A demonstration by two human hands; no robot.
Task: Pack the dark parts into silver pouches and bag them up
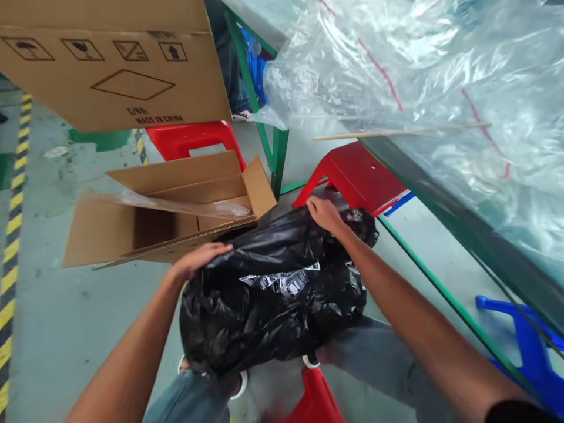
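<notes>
A large black plastic bag (264, 329) lies across in front of my legs, bulging at both ends. In the gap between its folds, shiny clear plastic (291, 283) shows; what it is I cannot make out. My left hand (200, 259) is closed on the bag's upper left edge, its fingers lying over the film and the thumb hidden. At the bag's upper right, my right hand (324, 214) grips the far edge with bent fingers. Just beyond the bag stands an open cardboard box (198, 194), flaps spread, with some clear film over it.
A printed carton (123, 76) is at upper left, above a red stool (194, 138). Clear plastic sheets (418, 64) and a thin wooden stick (396, 132) lie on the right-hand table. Another red stool (356, 176) and a blue stool (524, 341) stand by its green frame.
</notes>
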